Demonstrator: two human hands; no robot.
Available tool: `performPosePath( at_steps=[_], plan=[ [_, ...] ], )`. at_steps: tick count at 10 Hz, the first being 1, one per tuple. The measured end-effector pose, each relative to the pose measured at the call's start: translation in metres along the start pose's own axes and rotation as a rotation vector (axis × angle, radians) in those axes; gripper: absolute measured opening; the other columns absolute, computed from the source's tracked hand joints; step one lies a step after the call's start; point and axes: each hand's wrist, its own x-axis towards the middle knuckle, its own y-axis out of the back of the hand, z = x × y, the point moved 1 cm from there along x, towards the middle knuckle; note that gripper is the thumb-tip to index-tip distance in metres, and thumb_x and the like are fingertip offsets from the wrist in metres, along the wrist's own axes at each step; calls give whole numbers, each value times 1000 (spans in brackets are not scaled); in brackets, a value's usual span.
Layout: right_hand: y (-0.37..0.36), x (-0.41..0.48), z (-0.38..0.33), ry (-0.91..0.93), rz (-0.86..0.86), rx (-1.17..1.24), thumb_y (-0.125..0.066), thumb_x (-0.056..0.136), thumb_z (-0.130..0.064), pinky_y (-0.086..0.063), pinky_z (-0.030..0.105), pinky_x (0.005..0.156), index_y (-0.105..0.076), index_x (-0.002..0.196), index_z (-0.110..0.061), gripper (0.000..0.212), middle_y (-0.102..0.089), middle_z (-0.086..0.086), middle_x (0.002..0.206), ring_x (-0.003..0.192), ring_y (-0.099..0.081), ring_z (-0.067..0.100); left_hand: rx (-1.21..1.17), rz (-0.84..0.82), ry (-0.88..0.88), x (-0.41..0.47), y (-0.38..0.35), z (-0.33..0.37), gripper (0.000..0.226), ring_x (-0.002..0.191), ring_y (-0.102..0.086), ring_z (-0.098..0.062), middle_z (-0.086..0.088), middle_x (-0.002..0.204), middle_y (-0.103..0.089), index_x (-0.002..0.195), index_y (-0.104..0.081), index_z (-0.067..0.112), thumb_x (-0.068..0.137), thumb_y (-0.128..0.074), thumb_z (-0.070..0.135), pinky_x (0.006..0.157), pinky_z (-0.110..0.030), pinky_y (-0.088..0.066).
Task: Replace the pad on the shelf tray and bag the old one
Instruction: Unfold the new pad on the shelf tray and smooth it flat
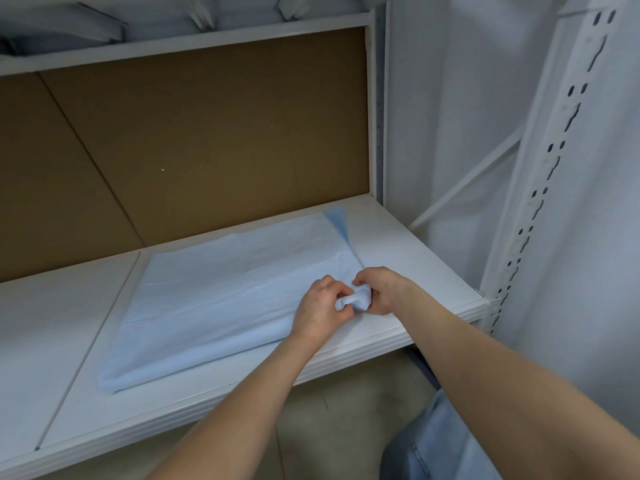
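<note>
No readable text, label, brand or number anywhere in view.

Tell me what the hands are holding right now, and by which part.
Both the left hand and the right hand pinch the light blue pad at its near right corner, which is bunched up between their fingers. The rest lies flat on the shelf.

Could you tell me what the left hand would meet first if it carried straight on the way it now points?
Almost at once the right hand: the left hand points up and right, both gripping the pad's bunched corner.
</note>
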Motion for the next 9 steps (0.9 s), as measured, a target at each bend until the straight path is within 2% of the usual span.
performPosePath(
  at_steps=[1,2,3,4,5,6,7,8,9],
  plan=[
    [-6,5,2,59,34,12,-44,95,-3,-47,33,53,-46,79,-7,17,-49,10,80,65,-51,22,41,-49,-13,-1,-3,2,30,103,-53,-15,1,108,-58,109,-64,20,81,-64,31,82,-26,-47],
    [-9,4,3,35,48,97,-54,93,-16,-37,21,57,-50,84,-9,12,-43,1,72,64,-43,14,179,-38,-27,-1,-9,7,35,103,-52,-16,3,110,-56,113,-58,22,83,-59,39,77,-27,-45],
    [-7,2,1,180,86,-312,-55,92,-18,-43,24,65,-47,76,-11,19,-43,1,70,71,-49,20,292,63,-72,2,-13,9,32,102,-54,-17,2,110,-57,114,-57,20,86,-54,34,68,-25,-36],
    [-3,8,-2,147,207,-342,-57,84,-4,-51,30,62,-47,69,-10,20,-55,10,70,62,-56,25,340,122,-88,2,-16,12,29,98,-57,-19,2,107,-59,110,-59,17,86,-56,32,64,-27,-33],
    [4,8,-5,129,260,-494,-65,72,-9,-52,26,62,-53,66,-8,13,-63,10,64,61,-63,22,329,112,-81,1,-21,12,25,84,-62,-23,-2,92,-63,97,-65,13,76,-69,27,56,-28,-32],
    [8,8,-2,93,227,-558,-67,70,-7,-57,25,69,-56,71,-8,11,-65,8,65,63,-65,20,366,60,-22,3,-25,13,30,58,-59,-16,4,68,-60,72,-65,18,53,-86,27,44,-22,-25],
    [3,11,-2,75,231,-601,-67,70,-1,-57,26,70,-54,77,-7,17,-64,9,68,65,-63,20,341,61,-32,4,-27,11,23,70,-60,-14,6,79,-60,82,-66,21,68,-79,33,49,-24,-30],
    [1,12,-2,114,301,-663,-65,75,-4,-42,22,45,-43,67,-11,24,-53,5,60,51,-51,17,231,1,-32,5,-25,4,28,95,-57,-15,7,102,-58,106,-62,24,85,-57,42,67,-25,-41],
    [1,13,-1,169,327,-675,-63,80,-10,-35,22,43,-39,65,-13,28,-48,3,61,50,-45,16,207,-66,-15,5,-19,7,42,94,-56,-12,10,101,-57,106,-59,26,79,-57,58,73,-27,-45]
  ],
)
